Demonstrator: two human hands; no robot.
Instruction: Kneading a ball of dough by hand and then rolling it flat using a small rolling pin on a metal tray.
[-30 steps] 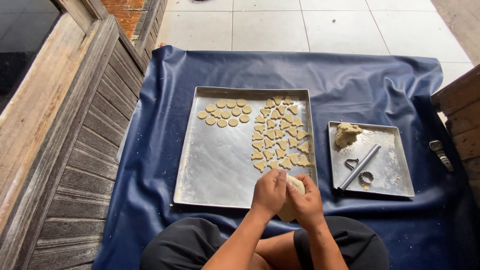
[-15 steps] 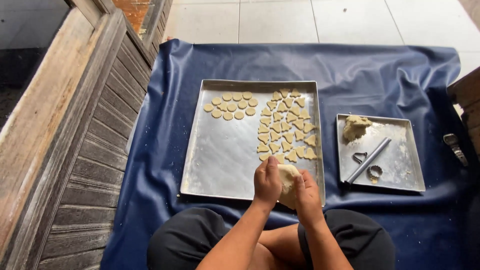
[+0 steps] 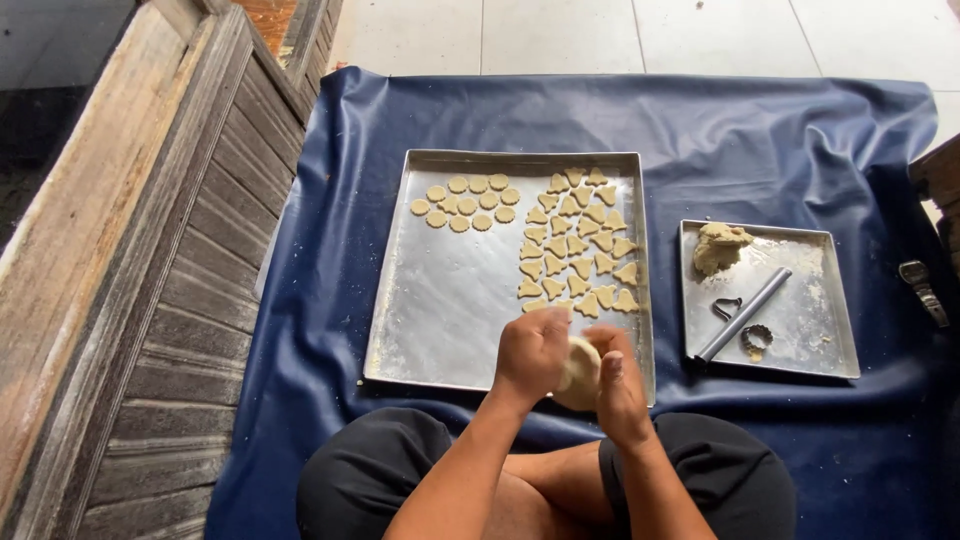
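Looking down from the head camera, I start at nine o'clock with the weathered wooden wall (image 3: 130,300) running along the left edge, and the blue tarp (image 3: 330,260) spread beside it across the tiled floor (image 3: 600,30). Moving toward the centre, I see the large metal tray (image 3: 450,310) lying flat on the tarp; at its eleven o'clock corner sits a small cluster of round cut-outs (image 3: 465,200), and toward its one to three o'clock side a denser patch of pointed cut-outs (image 3: 580,245) runs down almost to the hands. At the tray's five o'clock edge I have the left hand (image 3: 530,352) and the right hand (image 3: 618,378) cupped toward each other, palms pressing a flattened ball of pale dough (image 3: 581,375) between them, fingers curled around it; the dough sits over the near rim of the tray, just above the knees. Farther right, at three o'clock, lies the small metal tray (image 3: 810,330), well apart from the hands, carrying a lump of dough (image 3: 720,246) in its far corner, a metal rolling rod (image 3: 745,313) lying diagonally, and two small cutters (image 3: 742,325) on either side of the rod. At the far right edge I make out a metal object (image 3: 920,288) on the tarp, too small to identify.
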